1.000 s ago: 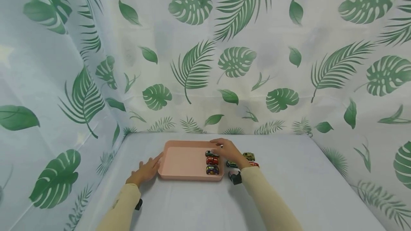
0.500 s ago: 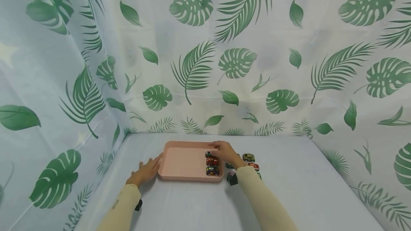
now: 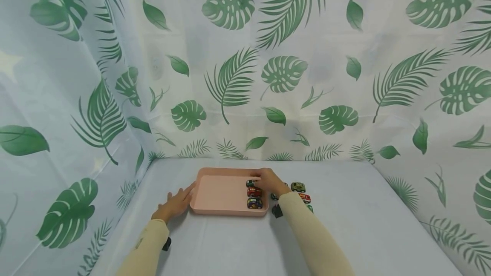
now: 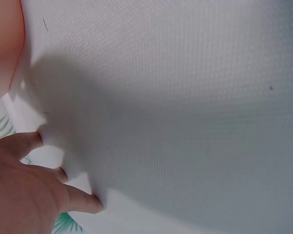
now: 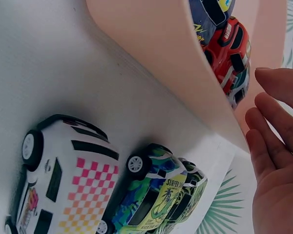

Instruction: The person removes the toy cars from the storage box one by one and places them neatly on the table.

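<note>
A pink tray point(image 3: 218, 191) lies on the white table. Inside its right end, three toy cars form a column: a blue-purple one point(image 3: 255, 203), a red one point(image 3: 254, 192) and a green-and-white one point(image 3: 250, 183). My right hand point(image 3: 268, 181) reaches over the tray's right rim beside the green-and-white car. In the right wrist view its thumb and fingers extend loosely near that car point(image 5: 240, 87), with nothing visibly gripped; exact contact is hard to tell. My left hand point(image 3: 174, 204) rests at the tray's left side, fingers spread, some fingertips point(image 4: 96, 204) on the table.
Several more toy cars stand right of the tray, including a camouflage one point(image 3: 297, 187), a red-and-white one point(image 3: 304, 198), a pink-checked white one point(image 5: 88, 180) and a blue-green one point(image 5: 151, 190). My right forearm partly hides this group. Leaf-patterned cloth point(image 3: 245, 97) walls the back and sides.
My right hand has lowered slightly and its fingers have drawn in near the green-and-white car. My right forearm has shifted left. The left hand and the tray stay in place.
</note>
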Motion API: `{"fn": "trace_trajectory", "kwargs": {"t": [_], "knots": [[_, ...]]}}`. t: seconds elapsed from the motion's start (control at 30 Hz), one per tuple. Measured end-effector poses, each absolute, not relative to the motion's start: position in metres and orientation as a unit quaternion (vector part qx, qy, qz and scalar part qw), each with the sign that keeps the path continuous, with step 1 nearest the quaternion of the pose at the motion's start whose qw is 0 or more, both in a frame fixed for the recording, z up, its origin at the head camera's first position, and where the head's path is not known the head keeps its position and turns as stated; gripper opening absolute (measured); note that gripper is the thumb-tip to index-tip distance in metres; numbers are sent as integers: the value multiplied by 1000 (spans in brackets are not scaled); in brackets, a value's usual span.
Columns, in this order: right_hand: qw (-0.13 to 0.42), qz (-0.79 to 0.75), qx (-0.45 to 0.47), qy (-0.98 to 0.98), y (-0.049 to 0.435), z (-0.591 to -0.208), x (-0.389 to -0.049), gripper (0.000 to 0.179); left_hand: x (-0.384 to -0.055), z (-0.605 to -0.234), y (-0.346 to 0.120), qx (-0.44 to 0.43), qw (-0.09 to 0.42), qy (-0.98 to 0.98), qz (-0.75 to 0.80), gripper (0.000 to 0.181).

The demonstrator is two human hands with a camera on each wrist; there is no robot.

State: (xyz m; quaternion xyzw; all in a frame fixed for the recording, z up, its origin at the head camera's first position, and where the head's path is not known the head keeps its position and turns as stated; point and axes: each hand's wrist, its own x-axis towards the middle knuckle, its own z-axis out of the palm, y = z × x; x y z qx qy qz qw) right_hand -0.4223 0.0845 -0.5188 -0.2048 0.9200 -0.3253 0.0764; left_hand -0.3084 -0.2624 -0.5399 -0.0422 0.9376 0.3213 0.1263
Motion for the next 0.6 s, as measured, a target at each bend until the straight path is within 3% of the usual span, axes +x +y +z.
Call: {"fn": "trace_trajectory", "kwargs": {"t": [0.4, 0.6], "knots": [[83, -258, -218, 938, 79, -524, -427, 43, -311, -545, -267, -39, 123, 937, 326, 58], [79, -224, -223, 945, 77, -529, -429, 40, -325, -570, -276, -38, 124, 938, 321, 62]]}}
